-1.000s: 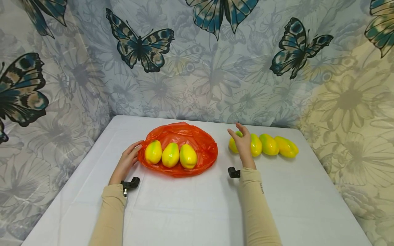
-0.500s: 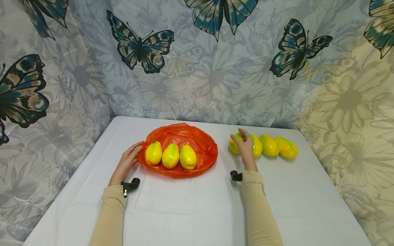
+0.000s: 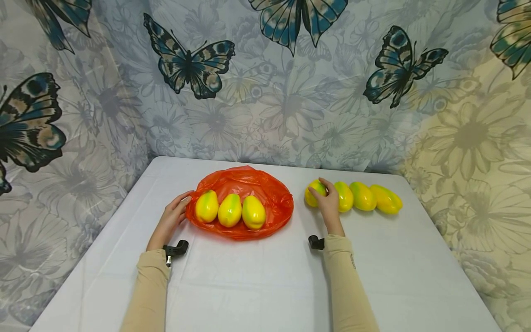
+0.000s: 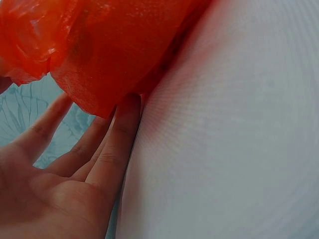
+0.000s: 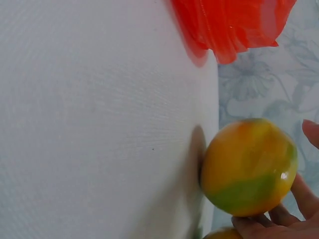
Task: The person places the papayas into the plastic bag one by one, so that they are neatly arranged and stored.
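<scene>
An opened red plastic bag (image 3: 275,198) lies on the table with three yellow-green mangoes, among them the middle mango (image 3: 230,210), side by side in it. At its left edge rests my left hand (image 3: 172,216), fingers fairly straight; in the left wrist view the fingertips touch the red plastic and are partly hidden behind it. My right hand (image 3: 330,205) holds the leftmost mango (image 3: 312,196) of the row on the right, its thumb in front and fingers around the far side. The right wrist view shows that mango (image 5: 249,167) with fingers along its underside.
Three more mangoes, including the end mango (image 3: 386,199), lie in a row just right of my right hand. All stand on a white-covered table (image 3: 249,286). Behind it hangs a butterfly-and-flower patterned cloth (image 3: 290,106). Each wrist carries a small black camera.
My right hand has come down onto the leftmost mango of the right row, taken hold of it and shifted it slightly left. My left hand and the bag have stayed put.
</scene>
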`<state>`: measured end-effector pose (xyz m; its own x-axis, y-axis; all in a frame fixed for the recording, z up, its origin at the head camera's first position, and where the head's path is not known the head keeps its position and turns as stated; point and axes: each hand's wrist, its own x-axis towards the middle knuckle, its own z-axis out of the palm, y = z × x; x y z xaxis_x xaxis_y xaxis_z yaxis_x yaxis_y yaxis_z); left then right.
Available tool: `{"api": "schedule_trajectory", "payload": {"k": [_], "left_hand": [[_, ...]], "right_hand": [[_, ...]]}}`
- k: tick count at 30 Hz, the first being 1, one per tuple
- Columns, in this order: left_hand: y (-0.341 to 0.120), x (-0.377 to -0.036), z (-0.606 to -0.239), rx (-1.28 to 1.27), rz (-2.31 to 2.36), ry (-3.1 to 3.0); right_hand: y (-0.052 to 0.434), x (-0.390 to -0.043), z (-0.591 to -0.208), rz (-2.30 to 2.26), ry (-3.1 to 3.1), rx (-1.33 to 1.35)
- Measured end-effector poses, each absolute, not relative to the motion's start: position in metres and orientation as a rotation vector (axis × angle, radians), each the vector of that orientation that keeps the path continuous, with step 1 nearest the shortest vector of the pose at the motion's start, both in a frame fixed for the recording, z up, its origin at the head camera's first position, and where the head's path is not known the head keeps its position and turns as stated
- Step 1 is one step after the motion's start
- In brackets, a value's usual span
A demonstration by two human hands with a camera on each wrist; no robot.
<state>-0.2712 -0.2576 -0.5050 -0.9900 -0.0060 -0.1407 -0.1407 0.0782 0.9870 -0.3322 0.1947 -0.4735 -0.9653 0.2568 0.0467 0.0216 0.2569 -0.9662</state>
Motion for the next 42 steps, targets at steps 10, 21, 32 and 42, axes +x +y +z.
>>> {"api": "schedule_trajectory", "payload": {"k": [10,21,32,42], "left_hand": [[-0.258,-0.271,-0.504,-0.122,2.08,2.22],[-0.256,-0.271,-0.502,-0.11,2.094,2.215],[-0.255,-0.268,-0.496,-0.115,2.087,2.191],[-0.249,-0.258,-0.478,-0.101,2.082,2.183]], "right_hand": [[0.19,-0.328,-0.476,1.737,-2.36,-0.271],[0.186,-0.323,-0.479,1.75,-2.331,-0.265],[0.181,-0.314,-0.478,1.808,-2.234,-0.26],[0.175,-0.309,-0.468,1.879,-2.19,-0.248]]}}
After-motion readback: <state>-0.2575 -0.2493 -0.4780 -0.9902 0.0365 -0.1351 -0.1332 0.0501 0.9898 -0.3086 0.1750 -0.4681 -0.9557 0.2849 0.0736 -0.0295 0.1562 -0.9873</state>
